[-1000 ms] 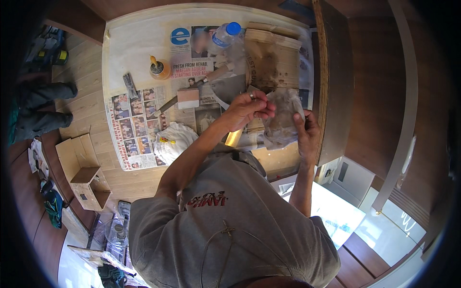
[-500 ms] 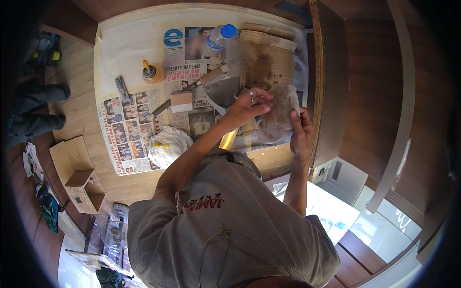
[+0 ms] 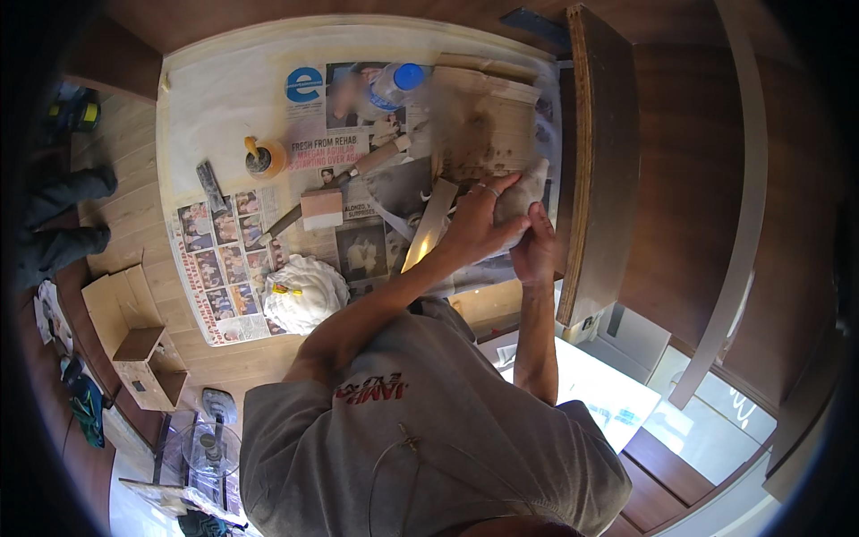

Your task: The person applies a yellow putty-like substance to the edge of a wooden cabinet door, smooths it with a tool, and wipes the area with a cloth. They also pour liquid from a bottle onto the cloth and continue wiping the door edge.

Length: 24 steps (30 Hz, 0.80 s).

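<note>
Between my two hands is a cloudy, translucent plastic bag (image 3: 526, 195), bunched together over the right side of the worktable. My left hand (image 3: 483, 219), with a ring on one finger, is closed on its near left side. My right hand (image 3: 537, 246) grips its lower right part, thumb pointing up. What the bag holds is hidden. A shiny flat strip (image 3: 429, 222) lies just left of my left hand. Beyond the bag lies a stained cardboard sheet (image 3: 465, 121). Left of it are a clear bottle with a blue cap (image 3: 394, 87) and a wooden-handled tool (image 3: 380, 157).
Newspaper (image 3: 237, 277) covers part of the table. On it are a sanding block (image 3: 321, 208), an orange container (image 3: 268, 159) with a stick, a dark flat piece (image 3: 211, 185) and a white cloth bundle (image 3: 307, 304). A wooden panel (image 3: 599, 161) stands right. Another person's legs (image 3: 67, 206) show left.
The bag, spread out and hanging before, is now bunched up between my hands. My left hand has closed on it, and my right hand has come in closer. The view has shifted slightly.
</note>
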{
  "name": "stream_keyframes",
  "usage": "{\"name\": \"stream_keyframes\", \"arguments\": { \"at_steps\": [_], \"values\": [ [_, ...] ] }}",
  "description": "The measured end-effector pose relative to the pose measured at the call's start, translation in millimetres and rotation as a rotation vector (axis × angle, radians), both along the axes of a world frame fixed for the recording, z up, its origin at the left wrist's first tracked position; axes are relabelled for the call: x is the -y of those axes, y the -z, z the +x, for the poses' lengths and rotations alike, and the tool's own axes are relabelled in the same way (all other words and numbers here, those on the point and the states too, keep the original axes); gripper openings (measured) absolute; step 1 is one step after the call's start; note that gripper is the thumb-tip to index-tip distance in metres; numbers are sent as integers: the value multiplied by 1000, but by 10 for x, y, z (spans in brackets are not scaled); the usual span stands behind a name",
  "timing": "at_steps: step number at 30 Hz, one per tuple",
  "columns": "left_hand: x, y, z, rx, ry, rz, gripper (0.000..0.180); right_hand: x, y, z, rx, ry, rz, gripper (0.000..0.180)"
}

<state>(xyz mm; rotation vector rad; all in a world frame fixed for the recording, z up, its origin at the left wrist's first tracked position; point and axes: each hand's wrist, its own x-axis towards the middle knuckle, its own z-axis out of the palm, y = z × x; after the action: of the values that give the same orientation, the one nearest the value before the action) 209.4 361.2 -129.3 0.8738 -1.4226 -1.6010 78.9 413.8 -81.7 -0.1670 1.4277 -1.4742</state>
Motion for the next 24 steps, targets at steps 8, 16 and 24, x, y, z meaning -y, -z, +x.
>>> {"name": "stream_keyframes", "arguments": {
  "at_steps": [8, 16, 24],
  "values": [
    [846, 136, -482, 86, -192, -102, 44, -42, -678, -334, -1149, -151, -45, 41],
    [1526, -136, -1304, -22, -222, -177, 29, 410, -524, -1933, -1420, 77, 62, 47],
    [1295, 90, -1493, -269, -193, -75, 26, 459, -352, -2185, -1767, -105, 125, 31]
  ]
}}
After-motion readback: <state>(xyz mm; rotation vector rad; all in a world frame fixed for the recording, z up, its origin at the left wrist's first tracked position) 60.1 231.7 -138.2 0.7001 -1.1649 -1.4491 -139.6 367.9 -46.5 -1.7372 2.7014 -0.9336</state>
